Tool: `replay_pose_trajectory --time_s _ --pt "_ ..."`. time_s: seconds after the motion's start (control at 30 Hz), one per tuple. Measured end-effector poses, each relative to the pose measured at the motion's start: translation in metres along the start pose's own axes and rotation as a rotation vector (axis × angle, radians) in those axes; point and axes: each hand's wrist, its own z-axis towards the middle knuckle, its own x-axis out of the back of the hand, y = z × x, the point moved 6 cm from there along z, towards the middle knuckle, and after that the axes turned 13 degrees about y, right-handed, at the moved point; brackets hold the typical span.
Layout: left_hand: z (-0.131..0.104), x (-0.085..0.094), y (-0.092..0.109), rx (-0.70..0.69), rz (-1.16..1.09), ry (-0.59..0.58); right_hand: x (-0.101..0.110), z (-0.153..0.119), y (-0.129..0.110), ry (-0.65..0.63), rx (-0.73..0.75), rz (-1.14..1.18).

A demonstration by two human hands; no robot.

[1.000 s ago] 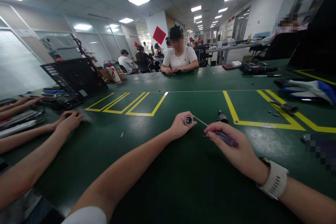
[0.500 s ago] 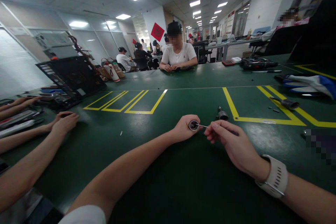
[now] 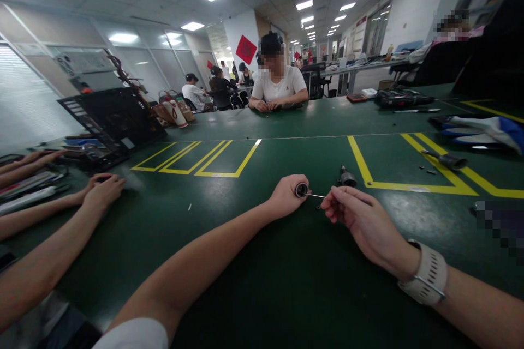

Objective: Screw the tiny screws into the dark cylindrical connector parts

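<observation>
My left hand (image 3: pixel 285 197) is closed around a hollow round metal part (image 3: pixel 302 190), its open end facing my right side. My right hand (image 3: pixel 355 211) pinches a thin metal rod (image 3: pixel 315 195), whose tip reaches the mouth of that part. Whether the rod has a handle is hidden by my fingers. Just beyond my right hand, a dark metal fitting with a narrow tip (image 3: pixel 347 178) rests on the green table (image 3: pixel 245 240). A tiny dark ring (image 3: pixel 318 207) lies between my hands.
On the right are another metal fitting (image 3: pixel 452 161), small dark pieces (image 3: pixel 429 172) and blue-white gloves (image 3: pixel 483 132). A black open case (image 3: pixel 117 117) stands at left. A co-worker's hands (image 3: pixel 102 188) rest at left; a person (image 3: pixel 279 84) sits opposite. Yellow tape (image 3: pixel 219 175) marks the table.
Both hands have shifted only slightly; the left has risen a little with the round part. The rod's tip is still at the opening.
</observation>
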Motion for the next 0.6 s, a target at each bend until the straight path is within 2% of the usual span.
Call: replay_pose_trajectory --time_s 0.27,0.4,0.5,0.6 --pt "0.003 -0.003 0.004 -0.171 0.415 -0.115 0.006 0.002 -0.005 0.113 0.049 -0.101" --pt "0.002 -0.004 0.012 -0.231 0.519 -0.164 0.008 0.003 -0.004 0.161 0.054 -0.167" --pt "0.002 -0.003 0.011 -0.216 0.523 -0.159 0.009 0.004 -0.003 0.183 0.062 -0.189" --pt "0.002 0.000 0.003 -0.125 0.450 -0.120 0.010 0.003 -0.004 0.213 0.077 -0.203"
